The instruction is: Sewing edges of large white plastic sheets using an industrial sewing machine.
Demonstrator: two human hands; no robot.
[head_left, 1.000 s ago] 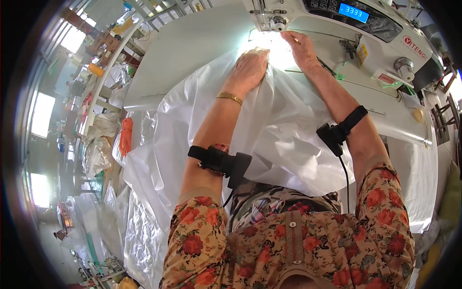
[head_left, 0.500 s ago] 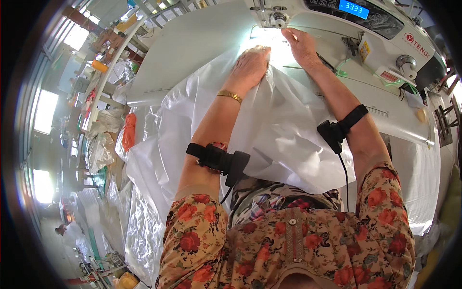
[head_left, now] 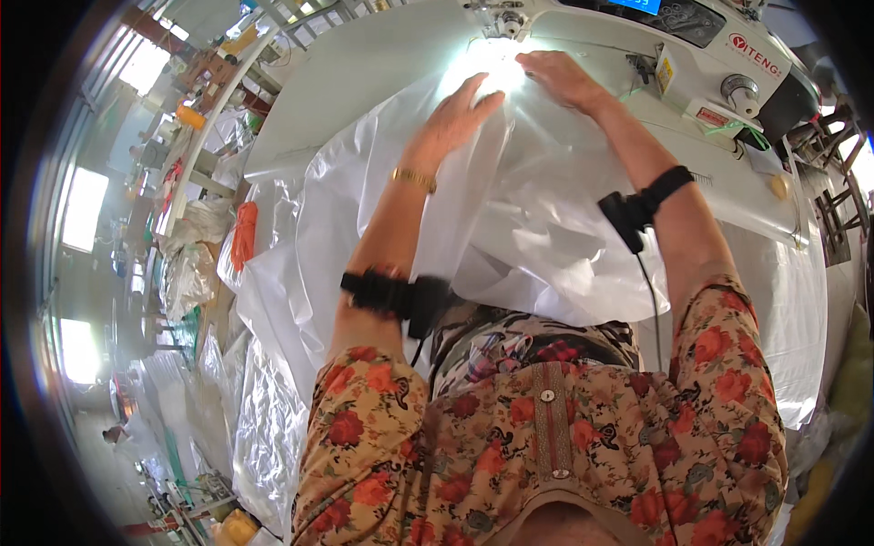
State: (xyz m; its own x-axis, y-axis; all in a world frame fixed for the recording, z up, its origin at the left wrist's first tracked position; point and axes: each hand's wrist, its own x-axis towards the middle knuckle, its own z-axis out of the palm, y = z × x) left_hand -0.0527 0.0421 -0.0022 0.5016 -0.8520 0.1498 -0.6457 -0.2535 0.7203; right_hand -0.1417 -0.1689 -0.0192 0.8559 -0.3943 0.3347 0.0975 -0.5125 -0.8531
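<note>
One change to log at the sewing machine (head_left: 719,59): compared with half a second ago, found left hand (head_left: 446,123) opened, with thumb and fingers spread. Judged left-side hold on white sheet (head_left: 528,218) loosened. For right hand (head_left: 566,80), cannot tell grip because of glare. Located sheet on near side of machine, spilling over surface (head_left: 355,82) edge.

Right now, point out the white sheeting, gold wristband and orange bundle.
White sheeting (head_left: 517,235), head view: its creased middle.
Gold wristband (head_left: 415,178), head view: the side facing the camera.
Orange bundle (head_left: 243,237), head view: midway along its length.
</note>
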